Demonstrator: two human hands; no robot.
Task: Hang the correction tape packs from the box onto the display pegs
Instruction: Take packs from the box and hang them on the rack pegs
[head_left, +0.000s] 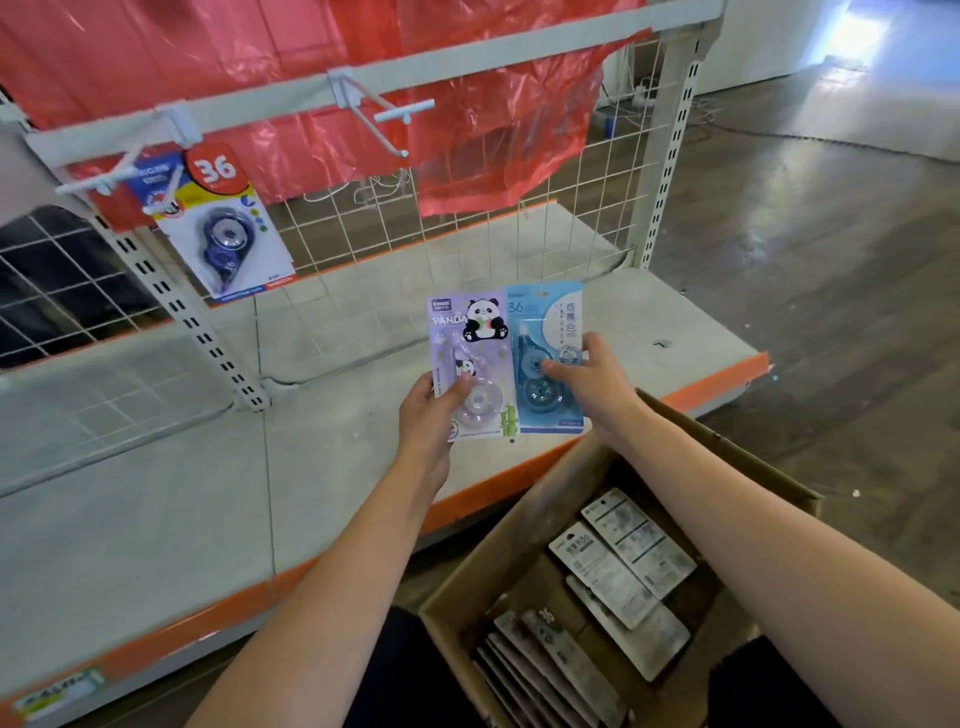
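My left hand (428, 415) grips a purple panda correction tape pack (470, 358) by its lower left corner. Beside it, my right hand (592, 382) pinches a blue correction tape pack (545, 338) at its right side. Both packs are held upright above the lower shelf, edges touching. An open cardboard box (519, 525) at the bottom right holds several more packs (618, 561) lying face down. On the left peg (111, 179) hangs a white and blue pack marked 36 (228, 234). The middle peg (387, 111) on the rail is bare.
A white shelf (208, 493) with an orange front edge runs under the hands. Behind it stands a wire grid back panel (467, 228) with red plastic sheeting (311, 57) draped over the top. Slotted uprights (670, 156) frame the bay. Shiny floor (831, 234) lies to the right.
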